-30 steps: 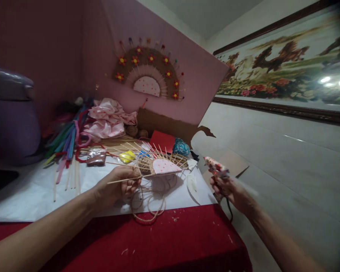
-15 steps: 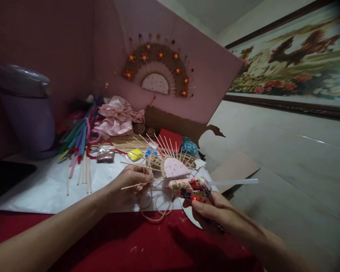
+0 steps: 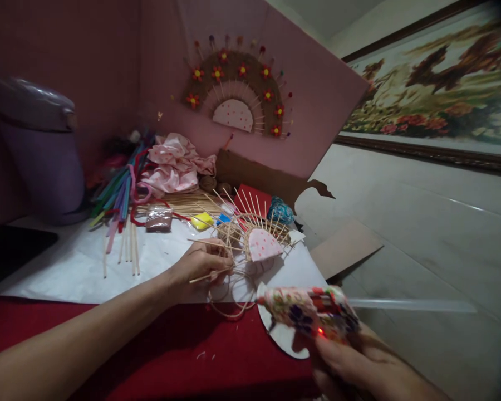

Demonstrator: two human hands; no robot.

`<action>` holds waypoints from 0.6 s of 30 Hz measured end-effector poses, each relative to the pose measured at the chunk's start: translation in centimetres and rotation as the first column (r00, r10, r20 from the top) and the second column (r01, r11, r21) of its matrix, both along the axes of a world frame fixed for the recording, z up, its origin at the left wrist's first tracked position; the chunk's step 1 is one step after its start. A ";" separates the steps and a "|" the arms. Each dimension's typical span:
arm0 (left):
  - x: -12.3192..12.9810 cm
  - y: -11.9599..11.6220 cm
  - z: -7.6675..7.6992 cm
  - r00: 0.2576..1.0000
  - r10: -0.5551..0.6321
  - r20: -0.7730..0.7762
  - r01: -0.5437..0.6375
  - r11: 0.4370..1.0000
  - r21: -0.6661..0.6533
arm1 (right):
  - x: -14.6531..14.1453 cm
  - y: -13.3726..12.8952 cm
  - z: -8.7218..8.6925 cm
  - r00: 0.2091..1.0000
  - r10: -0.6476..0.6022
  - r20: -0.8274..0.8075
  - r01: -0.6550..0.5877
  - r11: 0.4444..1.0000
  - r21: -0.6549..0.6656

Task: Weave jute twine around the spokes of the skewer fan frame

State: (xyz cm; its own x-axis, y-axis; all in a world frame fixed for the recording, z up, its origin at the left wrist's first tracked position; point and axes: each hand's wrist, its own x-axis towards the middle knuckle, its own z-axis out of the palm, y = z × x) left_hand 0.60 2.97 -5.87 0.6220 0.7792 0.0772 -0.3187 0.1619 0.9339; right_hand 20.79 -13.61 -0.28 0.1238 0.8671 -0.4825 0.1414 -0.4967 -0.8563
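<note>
Stick-rayed half-disc [image 3: 264,245] of dotted cloth sits mid-frame, pinched at its left edge by the left hand [image 3: 209,259]; the right hand [image 3: 353,353] grips a flower-patterned glue gun [image 3: 307,312]. A clear packet [image 3: 159,211] holds brown material [image 3: 157,224].

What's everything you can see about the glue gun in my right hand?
The glue gun sits in your right hand, roughly level and blurred. Its body shows a floral pattern in white, red and dark purple, with a small red light glowing on its side. A long translucent stick juts from the back; the reddish nozzle points left. Your hand hides its handle.
</note>
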 end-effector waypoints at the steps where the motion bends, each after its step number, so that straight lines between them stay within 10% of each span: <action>1: 0.0 -0.1 0.1 1.000 0.001 -0.006 -0.001 1.000 0.003 | -0.6 0.8 -0.1 0.997 0.062 0.045 -0.063 0.998 0.026; 7: -0.1 -0.4 0.8 0.999 0.015 -0.032 -0.014 0.999 0.039 | -2.0 5.7 0.4 0.972 0.188 0.141 -0.208 0.967 0.145; 18: -0.1 0.0 -0.3 0.999 0.003 -0.034 -0.002 1.000 0.024 | -2.5 6.1 0.2 0.910 0.358 0.210 -0.385 0.917 0.102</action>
State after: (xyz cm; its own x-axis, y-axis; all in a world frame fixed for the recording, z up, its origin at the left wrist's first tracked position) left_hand 0.50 2.96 -6.13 0.6225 0.7790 0.0747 -0.2870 0.1385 0.9479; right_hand 18.24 -7.53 -0.07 -0.1458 0.9235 -0.3549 0.4530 -0.2566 -0.8538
